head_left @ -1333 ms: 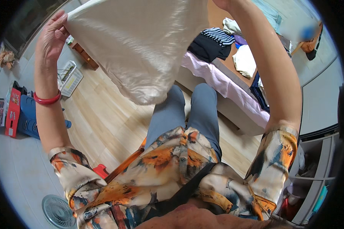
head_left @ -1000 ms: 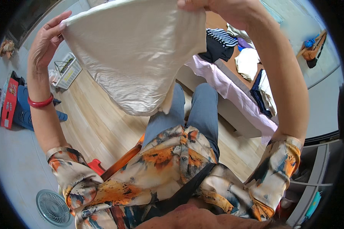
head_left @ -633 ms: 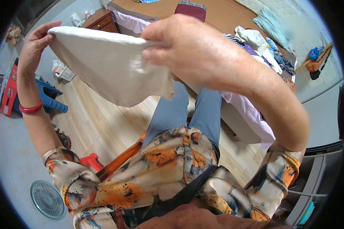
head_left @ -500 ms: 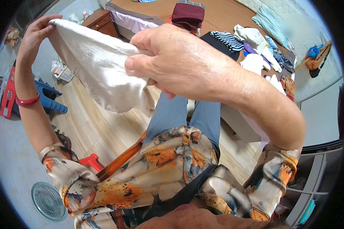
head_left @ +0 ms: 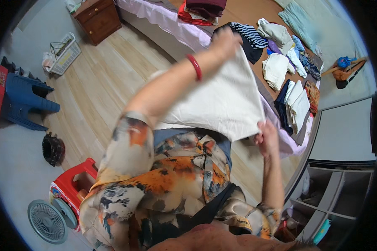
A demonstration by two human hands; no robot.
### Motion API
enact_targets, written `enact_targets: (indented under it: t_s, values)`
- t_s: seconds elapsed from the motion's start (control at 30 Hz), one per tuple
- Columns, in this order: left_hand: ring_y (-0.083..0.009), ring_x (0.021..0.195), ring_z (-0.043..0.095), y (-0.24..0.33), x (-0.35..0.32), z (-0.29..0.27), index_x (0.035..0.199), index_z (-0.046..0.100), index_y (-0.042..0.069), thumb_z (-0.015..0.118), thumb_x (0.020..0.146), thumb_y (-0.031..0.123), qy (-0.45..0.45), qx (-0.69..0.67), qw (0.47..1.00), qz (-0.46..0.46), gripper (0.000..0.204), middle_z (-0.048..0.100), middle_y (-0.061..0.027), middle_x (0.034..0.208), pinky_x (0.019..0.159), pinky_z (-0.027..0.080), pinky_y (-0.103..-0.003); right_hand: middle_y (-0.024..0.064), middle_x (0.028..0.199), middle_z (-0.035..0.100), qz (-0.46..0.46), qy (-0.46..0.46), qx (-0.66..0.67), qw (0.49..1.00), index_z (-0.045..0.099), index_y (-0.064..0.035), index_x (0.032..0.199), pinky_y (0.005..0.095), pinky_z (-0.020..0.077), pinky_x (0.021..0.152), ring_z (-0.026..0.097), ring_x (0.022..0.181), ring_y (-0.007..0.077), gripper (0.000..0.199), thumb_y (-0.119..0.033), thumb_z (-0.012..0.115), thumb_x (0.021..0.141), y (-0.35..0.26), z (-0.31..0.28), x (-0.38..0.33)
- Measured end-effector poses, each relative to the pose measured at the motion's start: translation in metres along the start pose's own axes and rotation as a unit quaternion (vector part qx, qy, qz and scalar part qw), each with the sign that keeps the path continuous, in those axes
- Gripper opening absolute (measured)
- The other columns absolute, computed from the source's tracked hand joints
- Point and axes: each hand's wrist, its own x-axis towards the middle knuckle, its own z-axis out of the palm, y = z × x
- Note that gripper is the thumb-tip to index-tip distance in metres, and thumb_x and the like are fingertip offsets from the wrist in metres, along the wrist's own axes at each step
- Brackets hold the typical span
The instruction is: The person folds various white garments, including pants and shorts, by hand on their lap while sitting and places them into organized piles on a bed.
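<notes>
A white cloth (head_left: 215, 102), perhaps a garment, is stretched out in front of me above my lap. My left hand (head_left: 227, 44), with a red bangle on the wrist, is at its far corner; the fingers are blurred, but the cloth runs taut from them. At the near right corner my right hand (head_left: 267, 138) pinches the edge between thumb and fingers. My left forearm crosses over the cloth and hides part of it. The bed (head_left: 262, 77) with clothing on it lies just beyond both hands.
On the bed are a maroon and red folded stack (head_left: 205, 9), a striped garment (head_left: 249, 35) and several white pieces (head_left: 276, 71). A blue stool (head_left: 25, 94), a white basket (head_left: 66, 54), a red stool (head_left: 77, 178) and a fan (head_left: 47, 221) stand to the left. Open shelves (head_left: 335, 192) are at right.
My left hand has swung from the far left across to the bed side. My right hand has drawn back toward me on the right. The cloth has moved right and spread wider.
</notes>
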Motion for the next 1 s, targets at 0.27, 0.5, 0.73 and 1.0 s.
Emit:
enact_targets:
  t_s: [0.27,0.5,0.73,1.0]
  values:
    - [-0.0365,0.131,0.029,0.107,-0.211,-0.039,0.132,0.044,0.010,0.065,0.079,0.038,-0.366,0.065,0.927,-0.046,0.063,0.036,-0.0192,0.138,0.105,0.024,-0.052,-0.0025,0.059,0.049,0.284,0.052,0.088,0.953,0.053,-0.0109,0.092,0.0243,0.0417,0.042,0.042,0.044,0.0069,0.008,-0.019,0.052,0.092,0.227,-0.089,-0.008]
    - [-0.0295,0.135,0.026,0.043,-0.232,-0.109,0.136,0.040,0.010,0.058,0.085,0.042,-0.311,0.106,0.928,-0.178,0.063,0.032,-0.0186,0.143,0.108,0.022,-0.048,-0.0001,0.064,0.052,0.045,0.225,-0.088,0.969,0.056,-0.0066,0.092,0.0226,0.0399,0.045,0.046,0.050,0.0082,0.010,-0.016,0.053,0.092,0.164,-0.100,0.034]
    - [-0.0281,0.109,0.055,-0.103,-0.363,-0.091,0.128,0.047,0.000,0.048,0.093,0.029,-0.243,-0.204,0.769,-0.555,0.045,0.057,-0.0184,0.120,0.094,0.042,-0.033,-0.0022,0.077,0.053,-0.163,0.078,-0.163,0.970,0.059,-0.0021,0.098,0.0200,0.0404,0.057,0.047,0.065,0.0044,0.012,-0.010,0.053,0.090,0.077,0.071,0.081]
    - [-0.0226,0.119,0.046,-0.053,-0.353,-0.043,0.135,0.035,0.001,0.041,0.096,0.025,-0.200,-0.605,0.581,-0.506,0.046,0.043,-0.0138,0.134,0.101,0.037,-0.032,0.0181,0.123,0.052,-0.375,-0.116,-0.466,0.793,0.056,-0.0003,0.117,0.0395,0.0388,0.097,0.048,0.115,0.0338,0.033,-0.013,0.057,0.086,0.101,0.206,0.113]
